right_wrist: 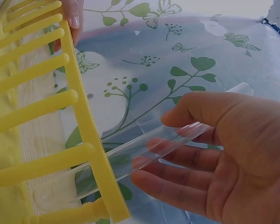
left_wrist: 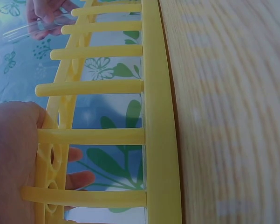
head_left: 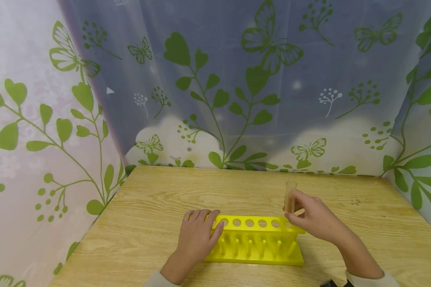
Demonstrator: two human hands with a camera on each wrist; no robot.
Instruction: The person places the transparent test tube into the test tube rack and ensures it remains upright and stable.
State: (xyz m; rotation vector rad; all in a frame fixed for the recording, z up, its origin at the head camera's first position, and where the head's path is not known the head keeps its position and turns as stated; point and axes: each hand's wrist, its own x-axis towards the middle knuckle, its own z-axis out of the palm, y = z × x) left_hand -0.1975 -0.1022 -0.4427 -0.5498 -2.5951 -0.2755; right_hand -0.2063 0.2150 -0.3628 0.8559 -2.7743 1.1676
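A yellow test-tube rack (head_left: 257, 240) with a row of round holes and several pegs stands near the front of the wooden table. My left hand (head_left: 198, 235) grips the rack's left end (left_wrist: 50, 154), fingers curled over its top plate. My right hand (head_left: 314, 218) pinches a clear glass test tube (head_left: 290, 197) between thumb and fingers. The tube stands upright at the rack's far right end. In the right wrist view the test tube (right_wrist: 144, 149) passes through the yellow rack (right_wrist: 91, 135), its lower end below the top plate.
The wooden table (head_left: 237, 187) is enclosed by curtains printed with green leaves and butterflies (head_left: 215, 79) at the back and both sides. A small dark object (head_left: 331, 283) shows at the bottom edge near my right sleeve.
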